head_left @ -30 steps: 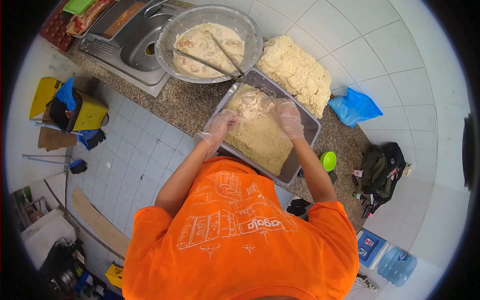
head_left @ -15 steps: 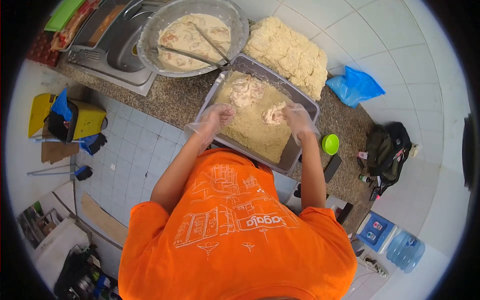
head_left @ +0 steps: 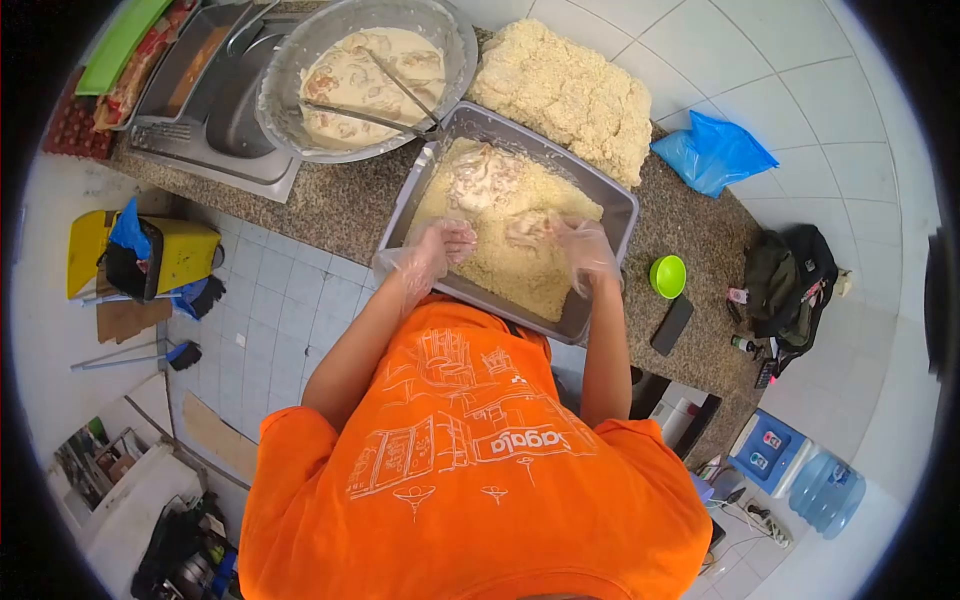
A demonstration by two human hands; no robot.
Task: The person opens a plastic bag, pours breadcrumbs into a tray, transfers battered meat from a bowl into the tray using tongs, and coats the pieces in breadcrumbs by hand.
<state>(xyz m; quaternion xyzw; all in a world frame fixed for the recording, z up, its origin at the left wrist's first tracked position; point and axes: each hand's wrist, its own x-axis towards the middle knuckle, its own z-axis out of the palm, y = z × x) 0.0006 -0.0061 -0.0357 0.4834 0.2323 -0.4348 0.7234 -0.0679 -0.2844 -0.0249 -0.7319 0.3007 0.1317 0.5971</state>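
A grey tub point(head_left: 618, 215) holds pale crumbs point(head_left: 505, 275). Inside it, a wet, batter-coated piece point(head_left: 484, 180) lies on the crumbs near the far left. My right hand point(head_left: 583, 250), in a clear plastic glove, has its fingers closed on the edge of a second coated piece point(head_left: 526, 229), which rests on the crumbs. Over the tub's left side is my left hand point(head_left: 443, 248), also gloved, with its fingers curled together; whether anything is inside them is too small to tell.
Behind the tub stand a metal bowl point(head_left: 275, 100) of batter with tongs point(head_left: 365, 117) and a heap of crumb-coated pieces point(head_left: 570, 90). A sink point(head_left: 235, 130) is at the left. Rightward are a blue bag point(head_left: 712, 155), green bowl point(head_left: 668, 276) and phone point(head_left: 672, 325).
The second coated piece has come away from the first, moving right and toward me with my right hand, and now lies lower on the crumbs. The view has shifted slightly.
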